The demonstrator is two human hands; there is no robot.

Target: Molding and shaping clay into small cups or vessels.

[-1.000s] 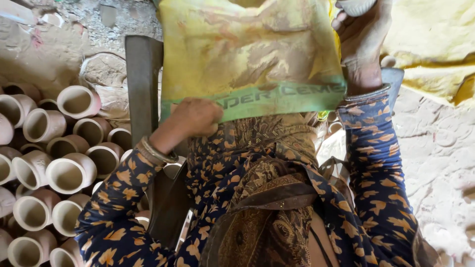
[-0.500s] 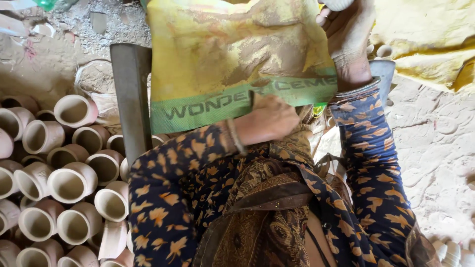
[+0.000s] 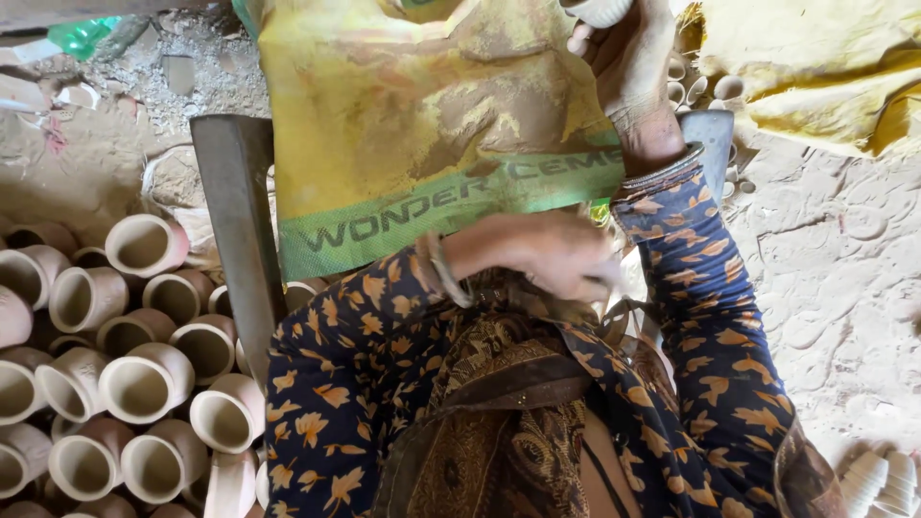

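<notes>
A mud-smeared yellow sack with a green hem (image 3: pixel 422 125) hangs over my lap. My right hand (image 3: pixel 633 77) is raised at the sack's upper right edge, fingers closed around a small pale clay cup (image 3: pixel 600 10) that is cut off by the top of the view. My left hand (image 3: pixel 547 254) is blurred. It reaches across my body just below the green hem, fingers curled toward my right sleeve. Whether it holds anything is unclear.
Several unfired clay pots (image 3: pixel 144 384) lie packed together on the ground at left, beside a grey metal bar (image 3: pixel 235 221). A yellow cloth (image 3: pixel 815 67) lies at upper right with small cups (image 3: pixel 700 91) near it. Stacked pale cups (image 3: pixel 883 480) sit at lower right.
My left hand has swept from the sack's lower left edge across to the right, under the green hem. My right hand has stayed up with the cup.
</notes>
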